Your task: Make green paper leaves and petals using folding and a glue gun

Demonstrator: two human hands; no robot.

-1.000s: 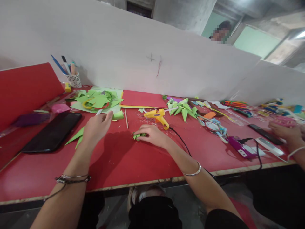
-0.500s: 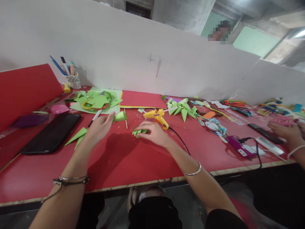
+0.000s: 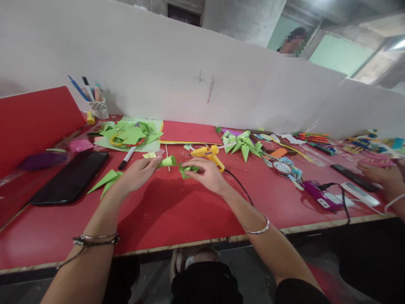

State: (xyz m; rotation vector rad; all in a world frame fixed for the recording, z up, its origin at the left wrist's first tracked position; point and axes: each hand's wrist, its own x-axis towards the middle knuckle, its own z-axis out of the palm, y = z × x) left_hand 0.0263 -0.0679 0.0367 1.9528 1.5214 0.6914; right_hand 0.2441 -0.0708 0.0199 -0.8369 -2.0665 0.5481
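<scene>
My left hand (image 3: 141, 172) is closed on a small rolled green paper cone (image 3: 168, 161), its wide end turned to the right. Between the thumb and fingers of my right hand (image 3: 207, 174) is a green paper piece with a pointed, toothed edge (image 3: 186, 171). A narrow gap separates the two paper pieces. Just behind my right hand lies a yellow glue gun (image 3: 207, 153) with a black cord. Farther back to the right is a cluster of green paper cones (image 3: 245, 147).
Cut green paper pieces (image 3: 131, 135) are heaped at the back left, near red sheets (image 3: 191, 131). A black phone (image 3: 71, 177) and a marker (image 3: 127, 158) lie left. A purple power adapter (image 3: 321, 196) sits right, near another person's hand (image 3: 378, 174).
My left hand has moved right with the paper cone, now close to the toothed piece. The cone has turned slightly. My right hand has shifted a little to the right.
</scene>
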